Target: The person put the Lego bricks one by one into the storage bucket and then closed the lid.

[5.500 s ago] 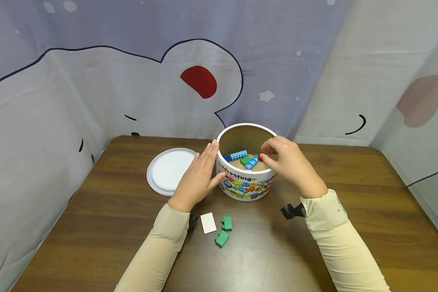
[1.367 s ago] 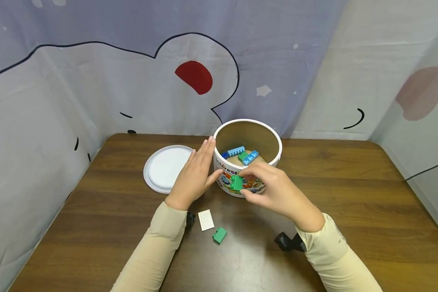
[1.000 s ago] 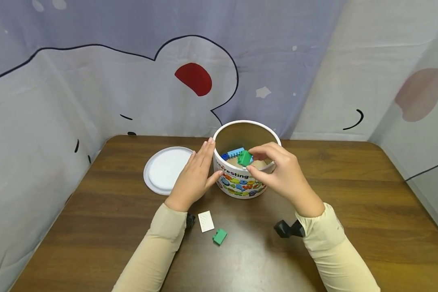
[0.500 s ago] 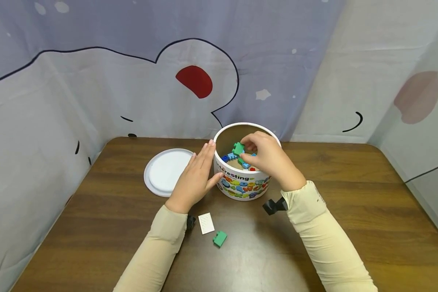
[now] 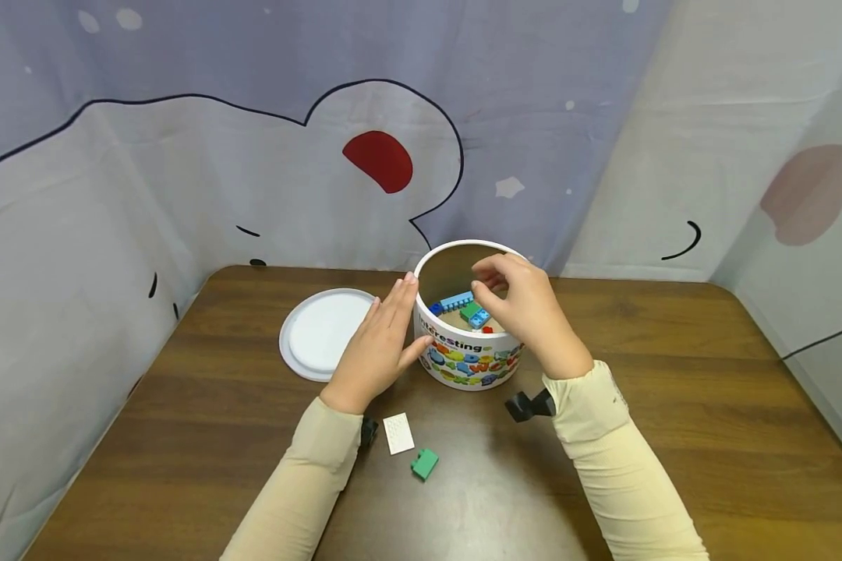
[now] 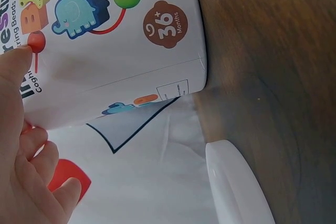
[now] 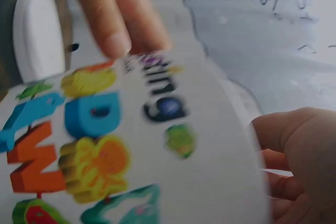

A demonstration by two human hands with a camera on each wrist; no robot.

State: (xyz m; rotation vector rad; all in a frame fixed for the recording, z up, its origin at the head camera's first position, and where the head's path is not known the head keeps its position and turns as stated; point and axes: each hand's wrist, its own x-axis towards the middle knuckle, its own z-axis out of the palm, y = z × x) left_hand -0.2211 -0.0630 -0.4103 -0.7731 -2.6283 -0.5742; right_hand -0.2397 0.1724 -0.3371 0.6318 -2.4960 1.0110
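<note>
A white round bucket (image 5: 470, 380) with colourful printed letters stands upright with its top uncovered. My left hand (image 5: 373, 343) rests against its left side, fingers straight and thumb (image 6: 14, 61) on the printed wall. My right hand (image 5: 526, 304) is over the bucket's opening at the right rim, thumb and fingers apart, with nothing seen between them. Inside lie a light blue brick strip (image 5: 456, 301), a green brick (image 5: 470, 312), another blue brick (image 5: 480, 319), a dark blue piece (image 5: 436, 309) and a bit of red (image 5: 487, 329). The right hand hides part of the inside.
A white round lid (image 5: 316, 343) lies left of the bucket. Nearer me on the wooden table (image 5: 203, 436) are a white studded plate (image 5: 398, 434) and a green brick (image 5: 425, 464). A printed curtain (image 5: 252, 179) hangs behind the table.
One of the two loose green bricks was picked up from the table by my right hand, carried over the bucket and let go inside. My left hand has stayed at the bucket's side.
</note>
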